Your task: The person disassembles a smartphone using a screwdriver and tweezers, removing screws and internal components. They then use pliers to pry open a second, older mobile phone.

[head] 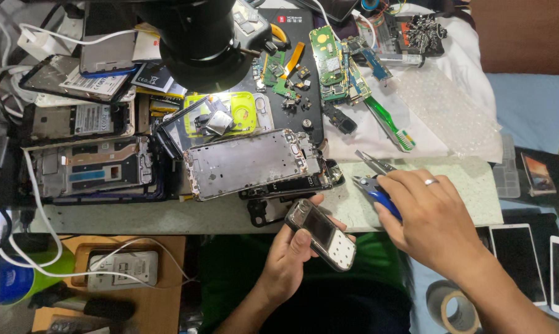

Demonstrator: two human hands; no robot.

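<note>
Left hand [292, 247]: comes up from bottom centre, forearm angled up-right, palm toward camera. Fingers curled around a small phone [321, 234], thumb [304, 238] lying across its near face, fingertips wrapping the far edge. Wrist slightly flexed, grip closed.

Right hand [431, 216]: enters from lower right, forearm running diagonally up-left, back of hand facing camera. Fingers bent down and closed around blue-handled pliers [378, 192]; fingertips hidden under the knuckles. Ring [430, 182] on one finger. Wrist straight, in line with forearm.

Hands sit near each other, not touching; right is higher and further out than left. Both forearms bare.
</note>
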